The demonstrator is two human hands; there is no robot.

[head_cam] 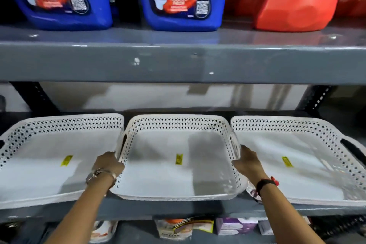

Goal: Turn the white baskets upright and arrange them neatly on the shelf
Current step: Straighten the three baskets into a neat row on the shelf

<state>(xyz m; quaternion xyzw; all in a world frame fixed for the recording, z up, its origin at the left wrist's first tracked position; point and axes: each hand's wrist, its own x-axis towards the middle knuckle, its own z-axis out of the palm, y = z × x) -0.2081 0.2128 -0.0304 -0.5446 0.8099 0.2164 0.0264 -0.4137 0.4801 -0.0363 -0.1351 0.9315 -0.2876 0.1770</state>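
**Both hands on the middle of three upright baskets**

The left hand (108,162) is closed over the left side wall of the middle basket (179,180), fingers curled over the rim near its handle slot; the fingertips are hidden inside the wall. The right hand (250,161) clamps the right side wall of the same basket in the same way, its fingertips also out of sight behind the rim. A metal bracelet (101,174) circles the left wrist, and a dark band with a red tag (266,182) circles the right.

Three white perforated baskets stand open side up in a row on the grey shelf (178,209), their rims touching or nearly so. The left basket (39,174) is cut off at the frame edge, as is the right basket (297,176). Each floor carries one small yellow sticker, three in all, with print too small to read. The middle basket's front edge overhangs the shelf lip slightly.

Something patterned (252,191) peeks out beside the right wrist; what it is cannot be made out.

On the upper shelf (178,63) stand two blue jugs (178,0) labelled "TOTAL CLEAN" and at least one red-orange jug (297,4), all cropped at the top. Below the basket shelf, several packages (184,228) are blurred and partly hidden.
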